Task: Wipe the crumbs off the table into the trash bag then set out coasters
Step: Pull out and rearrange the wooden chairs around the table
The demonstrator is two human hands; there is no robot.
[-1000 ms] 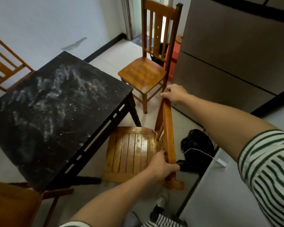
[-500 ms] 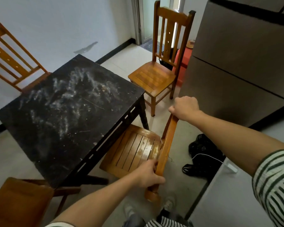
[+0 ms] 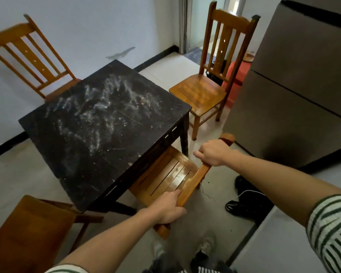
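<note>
So the chair (image 3: pixel 171 174) has slid further under the counter (image 3: pixel 106 123); my left hand (image 3: pixel 165 207) and right hand (image 3: pixel 215 152) fingers grip its back, so I'd push evenly.

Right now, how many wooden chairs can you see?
4 chairs: far-left chair at the wall, far-right chair by the fridge, tucked chair gripped by left hand and right hand, near-left chair.

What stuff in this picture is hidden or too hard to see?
Head view:
- Held chair: seat front hidden under the table; left hand and right hand cover parts of its back.
- Black bag on the floor: partly behind the right forearm; kind unclear.
- Bottom-left chair: cut off by the frame edge.
- Crumbs: too small to tell from white smears.
- Coasters: none in view.
</note>
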